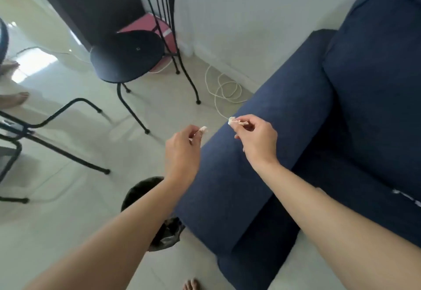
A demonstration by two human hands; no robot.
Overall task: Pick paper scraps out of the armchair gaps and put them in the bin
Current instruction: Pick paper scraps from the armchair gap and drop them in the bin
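Observation:
A navy blue armchair (341,98) fills the right side of the view. My left hand (182,153) is raised beside its armrest, pinching a small white paper scrap (203,129) at the fingertips. My right hand (257,139) hovers over the armrest and pinches another white paper scrap (232,120). A dark bin (141,191) lined with a black bag stands on the floor below my left forearm, which hides part of it.
A black metal chair (127,57) stands on the pale tile floor at upper centre, with a pink box (145,24) behind it. A white cable (225,89) coils by the wall. Black table legs (45,121) are at the left. Another person's bare feet (13,98) show at the far left.

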